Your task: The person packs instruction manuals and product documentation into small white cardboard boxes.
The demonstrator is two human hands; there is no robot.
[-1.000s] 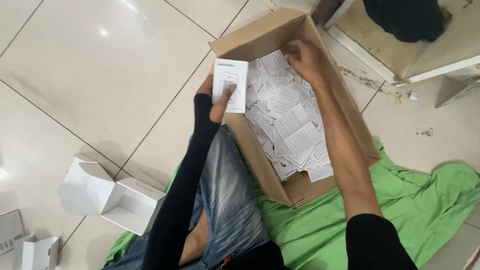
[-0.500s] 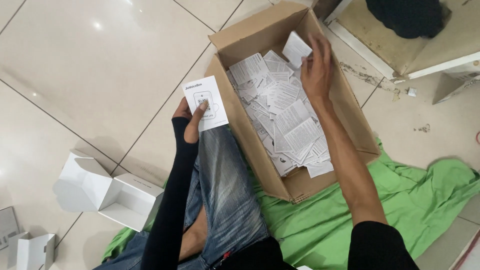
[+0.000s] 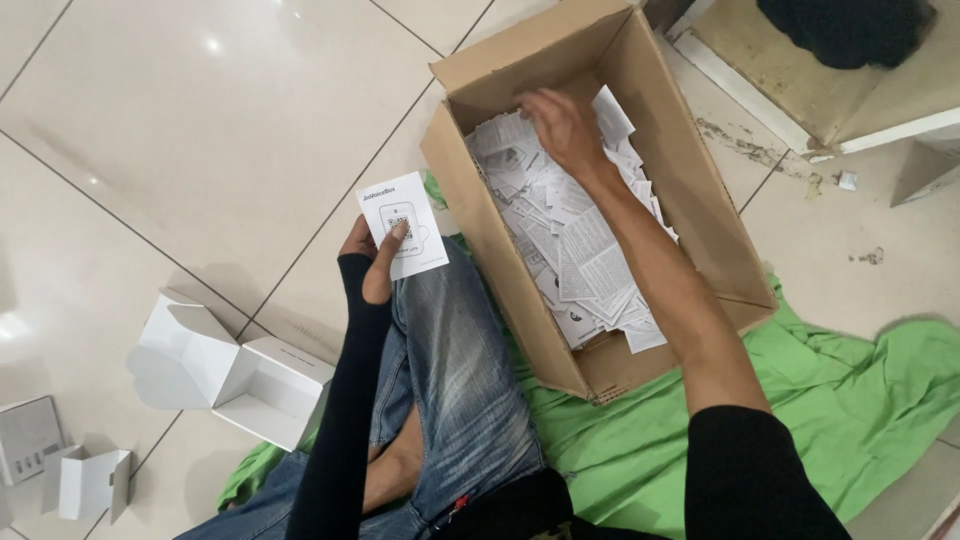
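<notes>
Left hand [image 3: 368, 262] pinches a white printed card [image 3: 403, 225] between thumb and fingers, holding it up over the knee of the person's jeans [image 3: 455, 385]. Just beside it stands the open cardboard box [image 3: 700, 230], resting partly on a green cloth [image 3: 860, 400] spread on the tiled floor [image 3: 200, 130]. Further in, the right hand [image 3: 560, 125] reaches down into the box, fingers spread and curled onto the heap of folded paper leaflets [image 3: 590, 265]. Off to the left lies an open white carton [image 3: 250, 375].
</notes>
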